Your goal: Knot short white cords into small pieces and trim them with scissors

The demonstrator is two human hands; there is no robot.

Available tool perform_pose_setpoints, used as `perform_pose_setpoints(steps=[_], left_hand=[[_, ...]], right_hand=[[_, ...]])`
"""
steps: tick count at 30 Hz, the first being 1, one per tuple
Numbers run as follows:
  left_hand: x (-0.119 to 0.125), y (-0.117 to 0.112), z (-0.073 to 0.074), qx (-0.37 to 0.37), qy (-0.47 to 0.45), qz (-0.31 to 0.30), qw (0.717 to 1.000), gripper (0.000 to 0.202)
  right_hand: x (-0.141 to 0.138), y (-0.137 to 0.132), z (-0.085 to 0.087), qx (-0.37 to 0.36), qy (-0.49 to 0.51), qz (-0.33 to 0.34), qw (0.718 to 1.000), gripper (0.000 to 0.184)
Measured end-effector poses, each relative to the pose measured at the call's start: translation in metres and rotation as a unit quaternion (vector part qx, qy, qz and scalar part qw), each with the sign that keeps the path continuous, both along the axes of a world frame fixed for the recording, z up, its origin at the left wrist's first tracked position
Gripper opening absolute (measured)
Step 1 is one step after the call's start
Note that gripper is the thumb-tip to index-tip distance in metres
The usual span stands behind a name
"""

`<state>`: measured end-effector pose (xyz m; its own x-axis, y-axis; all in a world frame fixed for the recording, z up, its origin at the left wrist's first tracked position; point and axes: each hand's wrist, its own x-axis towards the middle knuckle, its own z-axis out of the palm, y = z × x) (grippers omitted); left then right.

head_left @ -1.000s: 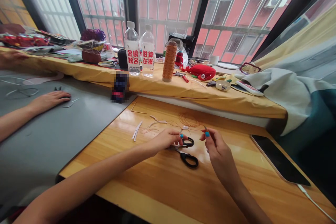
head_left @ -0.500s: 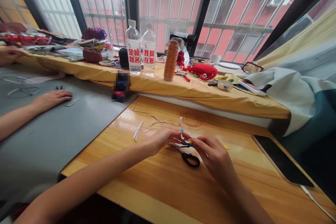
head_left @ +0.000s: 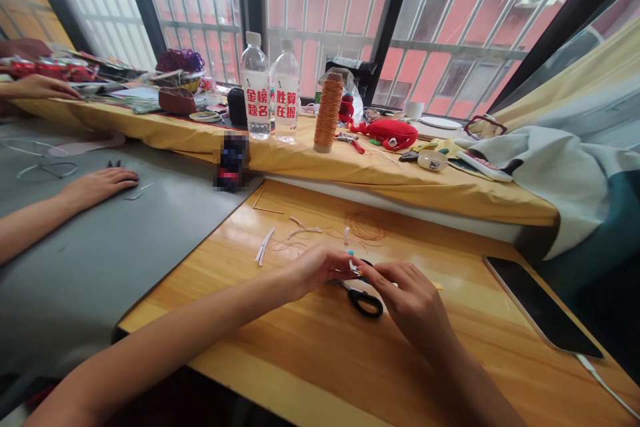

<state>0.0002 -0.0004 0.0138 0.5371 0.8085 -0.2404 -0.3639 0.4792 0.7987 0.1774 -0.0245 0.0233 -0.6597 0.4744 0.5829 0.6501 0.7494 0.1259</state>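
Note:
Over the wooden table, my left hand [head_left: 323, 268] pinches a small white strip [head_left: 353, 266] with blue and yellow bits on it. My right hand [head_left: 407, 290] has its thumb and forefinger closed at the other end of this piece, fingertips almost meeting the left ones. Exactly what lies between the right fingertips is too small to make out. Black-handled scissors [head_left: 367, 305] lie beneath both hands, their blades partly covered by the left fingers. Just behind the hands are a short white piece [head_left: 347, 235] and a loose coil of thin orange thread [head_left: 367, 227].
White strips [head_left: 265, 247] lie left of my hands; a phone [head_left: 543, 303] with a cable lies right. On the ledge stand two bottles [head_left: 257, 90] and an orange thread spool [head_left: 329, 113], near a red stuffed item [head_left: 390, 134]. Another person's hand [head_left: 103, 185] rests on the grey mat.
Both my hands have shifted slightly, and the white strip between them is lower and tilted differently. The other person's far hand has moved right along the ledge.

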Motion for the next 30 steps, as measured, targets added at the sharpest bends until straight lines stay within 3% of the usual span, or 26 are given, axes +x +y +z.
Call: perform_pose_setpoints(steps=[17,23,30], left_hand=[[-0.0015,0.0005,-0.0019,-0.038,-0.007,-0.003,0.999,0.014],[-0.0028,0.0051,-0.0057,-0.022,-0.013,-0.026,0.999,0.012],[-0.0047,0.0015,0.0025,0.021,-0.029,-0.044,0.998,0.012]], right_hand=[[-0.0010,0.0006,-0.0007,0.003,0.024,0.028,0.999,0.031],[0.0005,0.0021,-0.0045,-0.017,0.024,0.031,0.999,0.031],[0.0016,0.0009,-0.0017,-0.019,0.023,0.043,0.999,0.032]])
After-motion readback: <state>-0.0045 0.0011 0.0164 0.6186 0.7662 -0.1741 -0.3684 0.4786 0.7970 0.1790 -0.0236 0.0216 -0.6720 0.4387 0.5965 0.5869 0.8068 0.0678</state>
